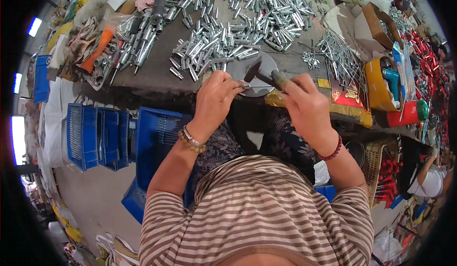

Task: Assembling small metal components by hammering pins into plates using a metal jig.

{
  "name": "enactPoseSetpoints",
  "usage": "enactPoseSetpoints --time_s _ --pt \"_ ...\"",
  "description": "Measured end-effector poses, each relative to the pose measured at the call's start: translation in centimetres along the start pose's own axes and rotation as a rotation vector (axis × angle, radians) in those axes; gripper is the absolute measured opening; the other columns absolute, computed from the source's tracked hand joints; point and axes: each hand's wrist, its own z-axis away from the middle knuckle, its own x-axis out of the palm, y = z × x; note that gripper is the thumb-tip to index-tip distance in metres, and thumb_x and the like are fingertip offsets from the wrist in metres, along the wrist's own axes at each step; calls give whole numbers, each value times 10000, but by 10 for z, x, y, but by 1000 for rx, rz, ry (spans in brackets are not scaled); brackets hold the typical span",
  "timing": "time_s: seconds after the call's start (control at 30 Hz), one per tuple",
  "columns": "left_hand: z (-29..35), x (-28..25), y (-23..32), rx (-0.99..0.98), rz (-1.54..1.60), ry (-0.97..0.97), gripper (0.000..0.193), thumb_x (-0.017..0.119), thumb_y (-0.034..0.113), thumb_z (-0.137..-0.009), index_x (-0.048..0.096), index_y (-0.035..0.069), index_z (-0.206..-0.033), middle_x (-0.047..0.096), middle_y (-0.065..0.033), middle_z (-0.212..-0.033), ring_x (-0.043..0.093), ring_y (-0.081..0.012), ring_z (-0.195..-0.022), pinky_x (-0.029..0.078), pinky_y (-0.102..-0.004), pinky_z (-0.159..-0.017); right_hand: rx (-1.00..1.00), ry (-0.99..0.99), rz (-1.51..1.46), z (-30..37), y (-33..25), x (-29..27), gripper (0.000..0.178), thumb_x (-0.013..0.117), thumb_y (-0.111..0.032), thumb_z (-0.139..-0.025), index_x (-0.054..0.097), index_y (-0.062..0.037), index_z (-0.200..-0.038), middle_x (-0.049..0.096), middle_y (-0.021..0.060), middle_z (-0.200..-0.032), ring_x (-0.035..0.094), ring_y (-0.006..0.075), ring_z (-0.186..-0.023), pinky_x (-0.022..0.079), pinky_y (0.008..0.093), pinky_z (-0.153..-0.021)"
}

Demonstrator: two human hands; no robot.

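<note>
My left hand pinches a small silver metal piece at the near edge of a round grey metal plate. A thin rod seems to run rightward from that piece across the plate. In my right hand is a hammer, its dark head held just above the plate and the piece. My fingers wrap its handle and hide part of it. Beyond the plate lies a heap of short silver metal cylinders. To the right of the plate is a bundle of thin metal rods.
Long metal tools and an orange cone-shaped thing crowd the bench's left. At right stand a yellow container and a cardboard box. Blue bins sit below left. A person is at far right.
</note>
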Motion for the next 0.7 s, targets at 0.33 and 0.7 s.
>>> enactPoseSetpoints --time_s 0.33,0.7 --pt "-5 -7 -3 166 -75 -67 363 775 46 -841 784 164 -1184 603 -67 -893 618 -261 -806 506 -376 -696 -28 -43 23 -19 46 18 324 767 -69 -810 711 -93 -1129 623 124 -1025 646 345 -919 531 447 -776" --pt "-6 -7 -1 150 -62 -60 367 781 34 -838 791 170 -1178 607 -61 -862 613 -249 -791 498 -360 -685 -13 -103 -76 -7 30 33 172 712 -55 -846 595 -42 -971 631 124 -926 648 366 -930 529 481 -774"
